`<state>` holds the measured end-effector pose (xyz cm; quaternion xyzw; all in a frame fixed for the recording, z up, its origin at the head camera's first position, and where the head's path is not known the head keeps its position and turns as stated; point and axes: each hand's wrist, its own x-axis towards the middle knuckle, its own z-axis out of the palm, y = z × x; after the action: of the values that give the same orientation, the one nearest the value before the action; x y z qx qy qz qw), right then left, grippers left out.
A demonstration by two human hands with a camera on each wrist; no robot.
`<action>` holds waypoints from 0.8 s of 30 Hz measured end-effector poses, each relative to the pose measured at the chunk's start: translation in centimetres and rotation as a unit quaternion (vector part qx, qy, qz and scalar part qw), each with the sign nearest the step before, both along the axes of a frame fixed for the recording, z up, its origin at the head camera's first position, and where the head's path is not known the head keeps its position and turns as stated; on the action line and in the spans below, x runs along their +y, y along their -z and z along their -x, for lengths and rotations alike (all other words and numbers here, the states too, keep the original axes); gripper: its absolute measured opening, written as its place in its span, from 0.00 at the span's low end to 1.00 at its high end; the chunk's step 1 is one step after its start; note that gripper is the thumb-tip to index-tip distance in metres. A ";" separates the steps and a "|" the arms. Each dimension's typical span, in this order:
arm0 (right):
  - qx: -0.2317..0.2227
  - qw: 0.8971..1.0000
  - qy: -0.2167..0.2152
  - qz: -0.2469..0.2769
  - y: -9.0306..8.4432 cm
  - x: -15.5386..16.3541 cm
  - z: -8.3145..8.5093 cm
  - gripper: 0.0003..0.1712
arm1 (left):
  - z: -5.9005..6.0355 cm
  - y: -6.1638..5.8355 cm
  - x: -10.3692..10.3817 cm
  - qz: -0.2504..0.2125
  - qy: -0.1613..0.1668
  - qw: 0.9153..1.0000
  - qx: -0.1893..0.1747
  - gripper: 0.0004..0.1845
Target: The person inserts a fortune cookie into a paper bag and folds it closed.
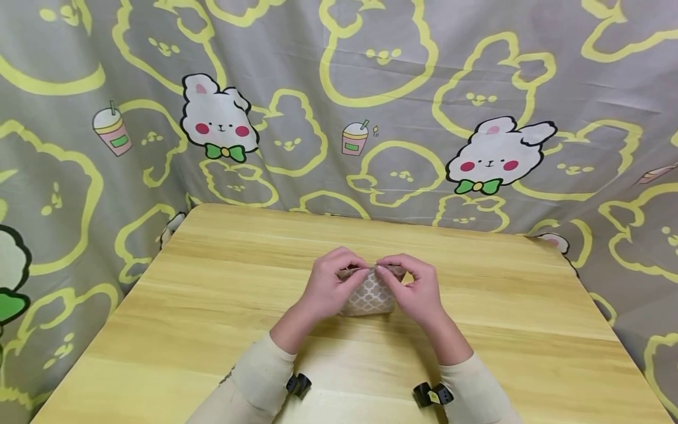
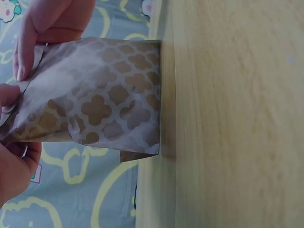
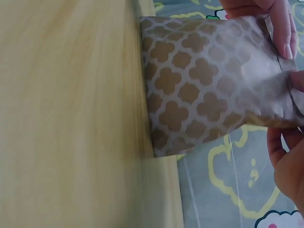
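A small brown paper bag (image 1: 369,297) with a white quatrefoil lattice print stands upright on the wooden table, base down. My left hand (image 1: 329,284) pinches the left part of its top edge between thumb and fingers. On the other side, my right hand (image 1: 418,287) pinches the right part of that edge, the two thumbs close together near the middle. Both wrist views show the bag's printed face (image 2: 97,109), slightly creased and shiny, with the top edge gathered at the fingers. A small flap sticks out at a bottom corner in the left wrist view. The bag's contents are hidden.
The light wooden table (image 1: 185,330) spreads around the bag on all sides. Behind and beside it hangs a grey curtain (image 1: 296,59) printed with rabbits and yellow outlines. Black wrist cameras (image 1: 299,386) sit at the cream sleeves.
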<state>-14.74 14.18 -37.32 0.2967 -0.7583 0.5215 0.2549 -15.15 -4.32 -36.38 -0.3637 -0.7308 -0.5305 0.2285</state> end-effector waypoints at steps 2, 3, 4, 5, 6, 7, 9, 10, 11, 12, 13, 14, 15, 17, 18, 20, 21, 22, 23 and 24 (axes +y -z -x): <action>0.018 1.000 -0.001 -0.010 -0.2 -0.2 0.1 0.09 | 0.2 0.3 0.0 0.004 0.001 1.000 0.010 0.05; 0.027 1.000 -0.001 -0.013 -0.3 -0.3 0.1 0.09 | 0.3 0.4 0.0 0.005 0.000 1.000 0.014 0.04; 0.035 0.999 0.000 -0.016 -0.4 -0.4 0.1 0.09 | 0.3 0.4 0.1 0.004 0.000 1.000 0.015 0.05; 0.042 0.999 0.002 -0.018 -0.5 -0.5 0.2 0.09 | 0.3 0.4 0.1 0.003 -0.002 1.000 0.017 0.05; 0.049 0.999 0.005 -0.020 -0.6 -0.5 0.2 0.08 | 0.2 0.3 0.1 0.001 -0.002 1.000 0.018 0.05; 0.055 0.998 0.008 -0.021 -0.7 -0.6 0.2 0.08 | 0.3 0.4 0.1 -0.001 -0.002 1.000 0.021 0.05; 0.065 0.997 0.016 -0.024 -0.8 -0.6 0.2 0.07 | 0.4 0.4 0.2 -0.007 -0.002 1.000 0.023 0.05; 0.068 0.997 0.021 -0.025 -0.9 -0.6 0.1 0.07 | 0.5 0.6 0.3 -0.010 -0.002 1.000 0.024 0.05; 0.069 0.997 0.025 -0.026 -1.0 -0.6 0.1 0.07 | 0.7 0.9 0.3 -0.011 -0.003 1.000 0.027 0.05; 0.070 0.997 0.028 -0.028 -1.1 -0.5 0.1 0.07 | 0.9 1.3 0.4 -0.011 -0.004 1.000 0.028 0.05; 0.071 0.997 0.030 -0.029 -1.1 -0.5 0.0 0.08 | 1.2 1.8 0.4 -0.011 -0.006 1.000 0.029 0.05; 0.072 0.996 0.034 -0.030 -1.2 -0.4 0.0 0.08 | 1.4 2.2 0.4 -0.009 -0.007 1.000 0.029 0.04; 0.072 0.996 0.036 -0.031 -1.1 -0.2 0.0 0.08 | 1.6 2.5 0.5 -0.007 -0.007 1.000 0.026 0.04; 0.072 0.996 0.039 -0.034 -1.1 0.0 -0.1 0.08 | 1.8 3.1 0.5 -0.002 -0.008 1.000 0.022 0.03; 0.072 0.996 0.042 -0.034 -1.0 0.2 -0.1 0.09 | 1.8 3.2 0.5 -0.001 -0.008 1.000 0.020 0.03; 0.074 0.995 0.051 -0.034 -1.0 0.5 -0.2 0.09 | 1.9 3.4 0.5 0.001 -0.009 1.000 0.016 0.03; 0.074 0.995 0.056 -0.034 -0.9 0.7 -0.2 0.09 | 1.9 3.4 0.5 0.000 -0.009 1.000 0.014 0.02; 0.073 0.995 0.061 -0.034 -0.9 0.9 -0.2 0.09 | 1.9 3.4 0.5 0.000 -0.009 1.000 0.013 0.02; 0.073 0.995 0.067 -0.034 -0.9 1.1 -0.3 0.09 | 1.9 3.4 0.4 -0.001 -0.010 1.000 0.012 0.02; 0.072 0.994 0.073 -0.034 -0.9 1.3 -0.3 0.09 | 1.8 3.4 0.4 -0.002 -0.009 1.000 0.012 0.02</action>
<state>-14.42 15.51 -36.38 0.2860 -0.7748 0.4526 0.3363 -16.99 -3.88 -39.75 -0.3625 -0.7303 -0.5257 0.2429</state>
